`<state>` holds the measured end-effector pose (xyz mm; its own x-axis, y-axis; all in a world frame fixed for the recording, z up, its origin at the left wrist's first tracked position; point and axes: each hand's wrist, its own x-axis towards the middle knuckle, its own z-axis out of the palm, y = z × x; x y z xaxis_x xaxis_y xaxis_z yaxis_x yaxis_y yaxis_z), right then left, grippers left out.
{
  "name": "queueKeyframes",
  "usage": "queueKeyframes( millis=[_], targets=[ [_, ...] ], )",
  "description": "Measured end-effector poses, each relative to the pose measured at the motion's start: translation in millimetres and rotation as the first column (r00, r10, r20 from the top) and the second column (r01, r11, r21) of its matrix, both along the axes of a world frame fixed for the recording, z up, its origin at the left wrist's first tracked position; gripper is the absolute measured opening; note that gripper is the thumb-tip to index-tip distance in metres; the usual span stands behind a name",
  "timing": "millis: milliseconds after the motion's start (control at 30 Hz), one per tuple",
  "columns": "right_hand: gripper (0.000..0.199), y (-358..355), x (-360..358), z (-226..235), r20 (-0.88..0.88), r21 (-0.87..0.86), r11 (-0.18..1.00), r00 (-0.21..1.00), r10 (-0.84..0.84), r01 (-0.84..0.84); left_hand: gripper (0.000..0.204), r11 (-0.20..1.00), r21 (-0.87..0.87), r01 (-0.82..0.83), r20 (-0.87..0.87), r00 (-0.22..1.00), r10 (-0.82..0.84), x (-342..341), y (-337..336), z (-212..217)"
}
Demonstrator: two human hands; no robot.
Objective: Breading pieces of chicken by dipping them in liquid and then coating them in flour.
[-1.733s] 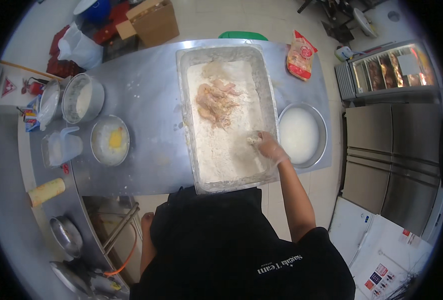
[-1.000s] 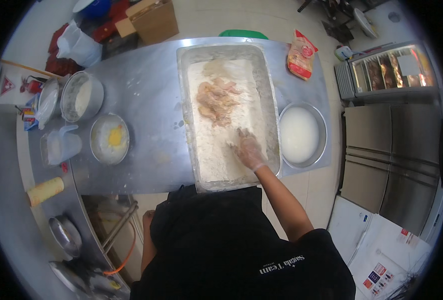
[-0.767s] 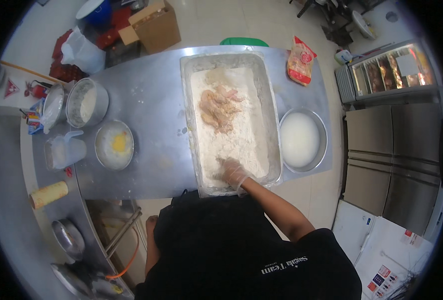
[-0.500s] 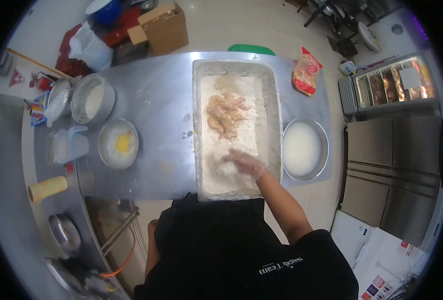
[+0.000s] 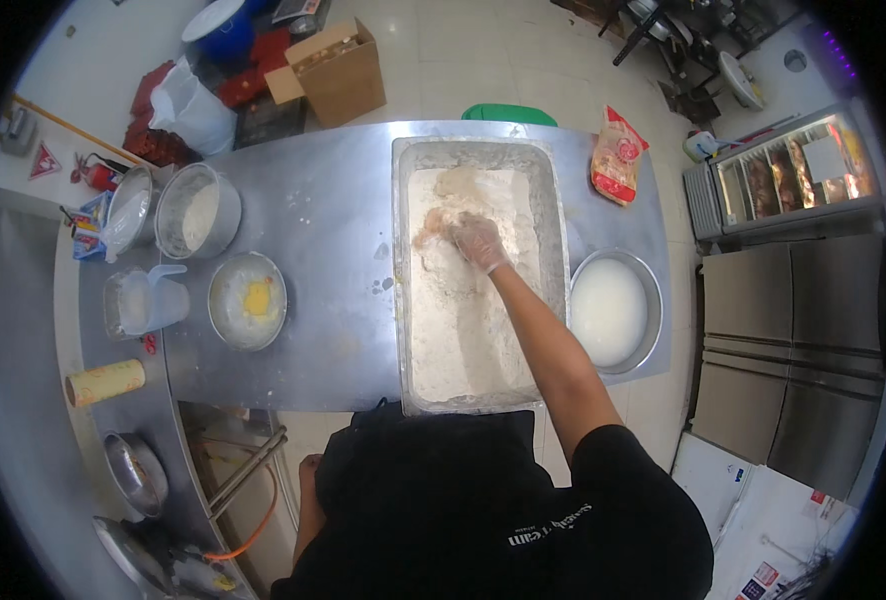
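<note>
My right hand (image 5: pixel 477 240), in a clear plastic glove, is down on a heap of raw meat pieces (image 5: pixel 427 233), apparently chicken. White flour covers most of the pieces, and a little pinkish-orange shows left of the hand. Its fingertips are lost in the flour, so their grip cannot be made out. Around them is a deep rectangular metal tray (image 5: pixel 561 300) with a bed of flour (image 5: pixel 453 345). My left hand (image 5: pixel 309 468) hangs low beside my black clothing, away from the table, its fingers mostly hidden.
Right of the tray stands a round pan of whitish liquid (image 5: pixel 609 310), below a red-and-clear packet (image 5: pixel 617 160). On the left are a bowl with something yellow (image 5: pixel 249 300), a pot of flour (image 5: pixel 199 212) and a plastic measuring jug (image 5: pixel 148 302). A cardboard box (image 5: pixel 338 75) sits beyond the table.
My right hand has moved from the near flour to the far part of the tray, onto the meat. Flour now covers pieces that were largely bare. The view has shifted slightly.
</note>
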<state>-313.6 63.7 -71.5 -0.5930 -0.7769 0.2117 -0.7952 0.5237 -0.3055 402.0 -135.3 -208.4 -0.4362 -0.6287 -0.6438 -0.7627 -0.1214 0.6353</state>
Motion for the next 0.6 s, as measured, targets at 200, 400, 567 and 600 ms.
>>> queueKeyframes(
  millis=[200,400,567,600],
  targets=[
    [0.031,12,51,102,0.745,0.451,0.844,0.643,-0.176,-0.291,0.033,0.993,0.067,0.099,0.136,0.985,-0.107,-52,3,68],
    [0.037,76,19,-10,0.076,0.114,0.99,0.994,0.079,-0.088,0.033,0.966,-0.08,0.247,0.294,0.931,-0.214,-53,8,82],
    [0.04,-14,37,-12,-0.096,0.319,0.946,0.995,-0.025,0.055,0.031,0.939,-0.071,0.336,0.315,0.901,-0.298,-66,7,106],
    [0.04,-29,39,1,0.021,0.334,0.941,0.998,-0.056,0.046,0.031,0.936,-0.067,0.347,0.316,0.897,-0.31,-75,8,111]
  ],
)
